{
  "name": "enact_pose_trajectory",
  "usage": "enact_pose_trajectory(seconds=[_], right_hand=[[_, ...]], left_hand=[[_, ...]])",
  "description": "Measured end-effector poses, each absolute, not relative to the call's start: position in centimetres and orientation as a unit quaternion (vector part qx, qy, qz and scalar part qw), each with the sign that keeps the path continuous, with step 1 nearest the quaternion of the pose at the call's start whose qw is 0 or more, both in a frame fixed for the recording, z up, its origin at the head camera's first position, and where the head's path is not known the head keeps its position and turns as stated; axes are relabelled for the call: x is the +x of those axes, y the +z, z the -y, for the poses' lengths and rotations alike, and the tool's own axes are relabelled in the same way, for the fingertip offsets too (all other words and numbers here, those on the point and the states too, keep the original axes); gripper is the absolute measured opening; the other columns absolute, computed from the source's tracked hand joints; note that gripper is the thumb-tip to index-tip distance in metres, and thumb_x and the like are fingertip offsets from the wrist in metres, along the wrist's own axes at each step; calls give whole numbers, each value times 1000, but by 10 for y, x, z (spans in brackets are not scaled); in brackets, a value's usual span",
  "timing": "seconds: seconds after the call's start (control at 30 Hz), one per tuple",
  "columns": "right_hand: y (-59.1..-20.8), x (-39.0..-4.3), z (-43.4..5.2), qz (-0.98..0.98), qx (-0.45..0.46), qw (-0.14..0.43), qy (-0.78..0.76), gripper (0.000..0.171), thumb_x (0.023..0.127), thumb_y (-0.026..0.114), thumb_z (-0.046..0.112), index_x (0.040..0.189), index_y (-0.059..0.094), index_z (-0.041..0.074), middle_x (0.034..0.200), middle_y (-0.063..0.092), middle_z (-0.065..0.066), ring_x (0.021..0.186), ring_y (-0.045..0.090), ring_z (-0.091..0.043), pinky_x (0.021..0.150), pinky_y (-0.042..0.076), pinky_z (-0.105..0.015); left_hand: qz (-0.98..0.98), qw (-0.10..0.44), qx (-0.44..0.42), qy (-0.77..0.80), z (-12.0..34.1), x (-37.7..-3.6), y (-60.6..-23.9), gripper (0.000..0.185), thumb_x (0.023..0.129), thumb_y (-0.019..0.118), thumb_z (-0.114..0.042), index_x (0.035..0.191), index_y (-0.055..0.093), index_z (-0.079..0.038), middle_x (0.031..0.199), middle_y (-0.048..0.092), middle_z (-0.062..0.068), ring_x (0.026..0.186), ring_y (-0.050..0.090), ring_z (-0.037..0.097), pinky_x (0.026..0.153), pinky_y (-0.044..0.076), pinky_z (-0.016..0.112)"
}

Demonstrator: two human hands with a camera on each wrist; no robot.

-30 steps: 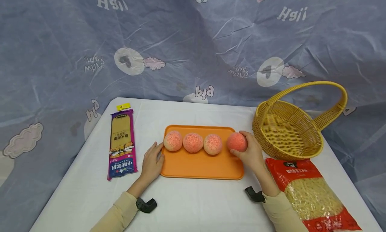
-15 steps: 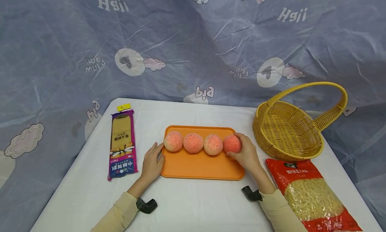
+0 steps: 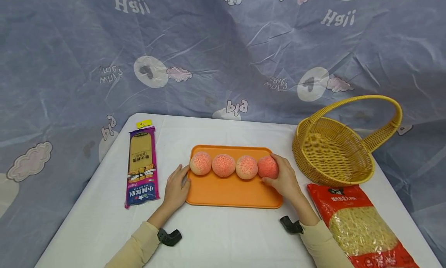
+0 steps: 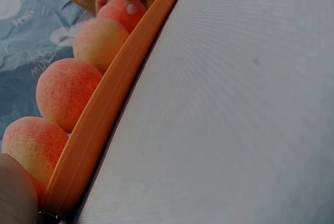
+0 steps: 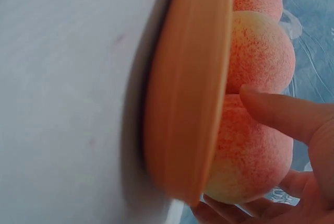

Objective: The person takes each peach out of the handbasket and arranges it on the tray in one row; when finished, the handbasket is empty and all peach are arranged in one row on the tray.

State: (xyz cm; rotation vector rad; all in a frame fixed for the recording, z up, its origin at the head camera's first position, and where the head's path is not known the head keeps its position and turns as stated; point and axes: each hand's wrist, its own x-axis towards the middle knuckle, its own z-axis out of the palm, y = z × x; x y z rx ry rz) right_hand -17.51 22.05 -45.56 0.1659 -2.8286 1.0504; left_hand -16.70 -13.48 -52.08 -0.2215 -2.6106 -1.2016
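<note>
Several peaches lie in a row along the far half of an orange tray (image 3: 233,194). My right hand (image 3: 286,178) holds the rightmost peach (image 3: 268,167), thumb on the near side and fingers round its right side. In the right wrist view, that peach (image 5: 250,151) touches its neighbour (image 5: 263,51). At the tray's left edge, my left hand (image 3: 175,189) rests with its fingertips against the rim, beside the leftmost peach (image 3: 200,163). The left wrist view shows only a piece of that hand (image 4: 15,192); its fingers are mostly out of sight there.
A yellow wicker basket (image 3: 332,152) with a tall handle stands right of the tray. In front of it lies a red bag of pasta (image 3: 362,225). A purple pack of long pasta (image 3: 141,165) lies on the left of the white table (image 3: 223,237). Patterned cloth (image 3: 209,59) hangs behind.
My right hand has moved the rightmost peach left, closing the gap to its neighbour; over the last half second it has stayed nearly still. The left hand has kept its place at the tray edge.
</note>
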Motion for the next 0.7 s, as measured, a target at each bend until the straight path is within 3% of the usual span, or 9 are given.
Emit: enact_pose_trajectory(seconds=[0.23,0.33,0.47,0.6,0.7], right_hand=[[-443,-160,-222,939,58,82,329,91,74,85,15,147,33,2,146,38,-25,133,39,-44,109,34,-63],[-437,-146,-217,932,111,145,313,87,73,86,17,144,38,0,143,42,-24,132,41,-42,107,38,-62],[-427,-125,-201,921,237,187,248,88,71,86,30,143,45,1,146,44,-21,136,41,-38,106,38,-61],[-422,-104,-186,923,332,120,156,97,71,76,60,149,42,15,157,35,-15,146,27,-40,107,27,-73],[-423,-94,-179,926,353,76,115,103,67,70,72,152,37,25,161,28,-12,148,20,-42,106,18,-78]], left_hand=[[901,129,-70,-409,135,-163,-513,50,91,58,-8,140,50,0,145,50,20,142,36,40,116,25,60],[900,177,-96,-388,131,-154,-498,56,89,62,-11,142,48,1,147,47,21,142,35,41,113,28,62],[910,224,-212,-278,117,-134,-472,68,86,70,-25,145,45,-4,152,42,18,143,33,41,109,30,66],[916,153,-328,-171,105,-111,-452,83,85,66,-54,153,35,-20,161,26,11,148,23,41,107,27,73],[917,105,-358,-145,101,-100,-444,86,82,64,-63,154,32,-29,164,18,5,150,16,39,107,24,76]])
